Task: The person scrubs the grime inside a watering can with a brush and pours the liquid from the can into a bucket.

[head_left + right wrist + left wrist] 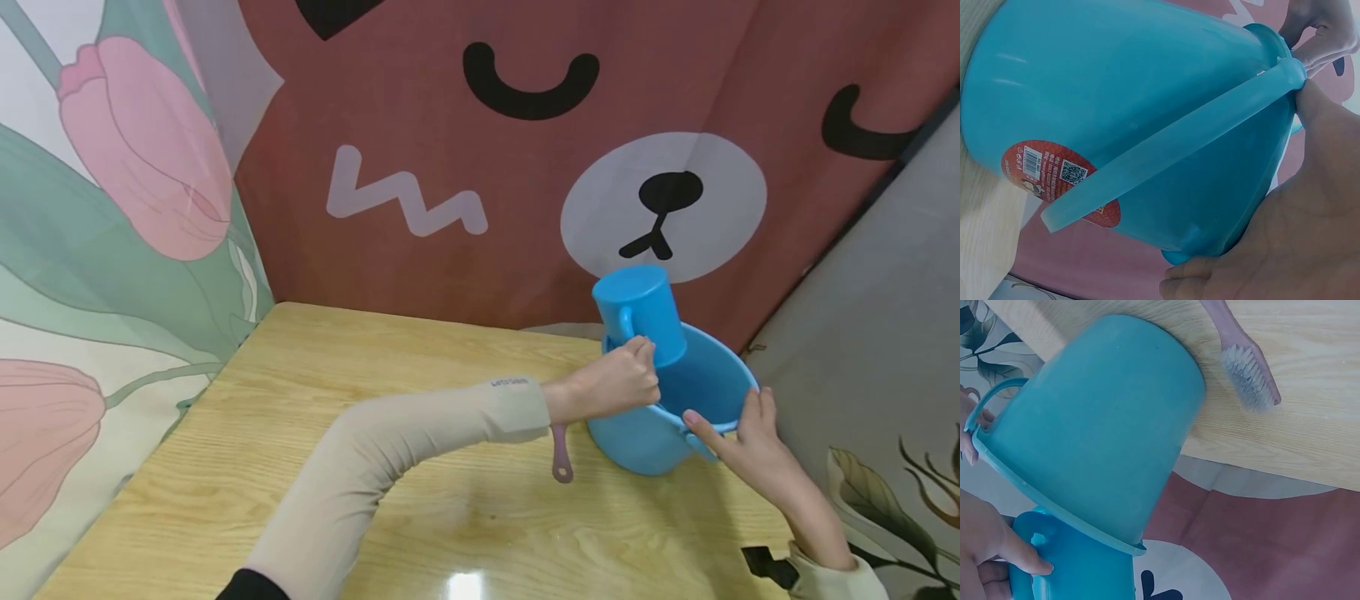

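Observation:
My left hand grips a blue plastic mug by its handle, low down near the bucket's rim. The mug is tipped over with its base up, its mouth facing down into a larger blue bucket. In the left wrist view my thumb lies along the mug's side. My right hand holds the bucket's rim on the near right side, thumb and fingers spread along it. The bucket's handle hangs down its outer wall, across a red label. The bucket's bottom inside is hidden.
A pinkish brush with pale bristles lies on the wooden table left of the bucket, partly behind my left forearm in the head view. Printed cloth with a bear face hangs behind the table; a grey one stands close on the right.

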The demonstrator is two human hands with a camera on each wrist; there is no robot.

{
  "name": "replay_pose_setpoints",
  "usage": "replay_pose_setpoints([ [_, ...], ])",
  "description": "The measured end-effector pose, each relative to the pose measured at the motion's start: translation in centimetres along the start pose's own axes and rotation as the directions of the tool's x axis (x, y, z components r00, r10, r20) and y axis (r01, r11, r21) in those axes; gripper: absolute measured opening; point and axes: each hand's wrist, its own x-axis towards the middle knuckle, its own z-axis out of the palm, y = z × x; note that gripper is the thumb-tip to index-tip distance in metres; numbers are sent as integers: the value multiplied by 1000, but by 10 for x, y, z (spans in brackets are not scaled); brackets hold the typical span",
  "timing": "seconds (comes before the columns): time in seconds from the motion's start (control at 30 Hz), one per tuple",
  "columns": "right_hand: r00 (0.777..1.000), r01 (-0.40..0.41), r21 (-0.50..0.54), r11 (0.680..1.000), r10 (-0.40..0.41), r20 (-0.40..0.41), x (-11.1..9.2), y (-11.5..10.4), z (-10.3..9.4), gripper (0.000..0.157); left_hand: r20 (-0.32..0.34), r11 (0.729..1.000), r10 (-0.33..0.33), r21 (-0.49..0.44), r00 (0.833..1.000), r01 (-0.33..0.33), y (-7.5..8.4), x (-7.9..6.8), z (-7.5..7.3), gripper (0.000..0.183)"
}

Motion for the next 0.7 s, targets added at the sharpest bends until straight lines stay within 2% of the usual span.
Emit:
replay_pose_setpoints([
  [0.43,1000,-2,2,1000,2,-4,2,2,-1,110,6,1000,8,10,1000,-8,-2,0,-1,27],
  [0.6,1000,-11,-4,1000,11,-6,1,1,0,111,34,999,51,10,998,-51,-2,-1,-3,26],
  [0.7,1000,-18,-5,1000,18,-6,2,0,1,111,41,998,53,12,998,-53,-1,-1,-2,26],
])
